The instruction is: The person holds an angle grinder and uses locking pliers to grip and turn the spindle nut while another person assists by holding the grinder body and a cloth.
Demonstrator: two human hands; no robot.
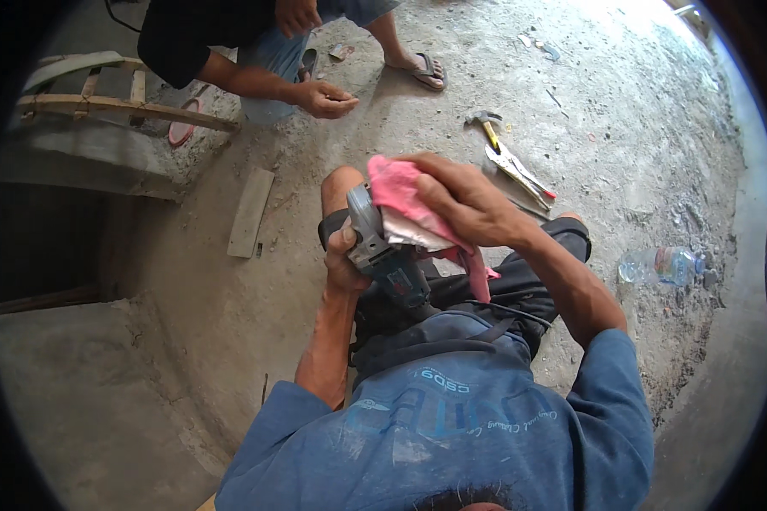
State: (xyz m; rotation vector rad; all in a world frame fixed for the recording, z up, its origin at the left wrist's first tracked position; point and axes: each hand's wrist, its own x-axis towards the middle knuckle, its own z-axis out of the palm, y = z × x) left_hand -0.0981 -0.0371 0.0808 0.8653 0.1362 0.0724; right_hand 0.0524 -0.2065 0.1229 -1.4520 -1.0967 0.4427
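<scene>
Over my lap I hold a power tool with a dark green body and grey metal head, which looks like an angle grinder [403,283]. My left hand [345,262] is wrapped round its metal head from the left side. A pink cloth [400,194] with a pale underside lies against the tool's right side. My right hand [464,200] grips this cloth and presses it toward the head, and one end of the cloth hangs down over my dark trousers. The cloth hides part of the tool's head.
A claw hammer [484,126] and locking pliers [517,170] lie on the dusty concrete floor ahead. Right of me lies a clear plastic bottle [663,266]. A wooden board [251,213] rests at left, near a curved wooden frame [128,106]. Another person's hand [325,100] reaches in from the upper left.
</scene>
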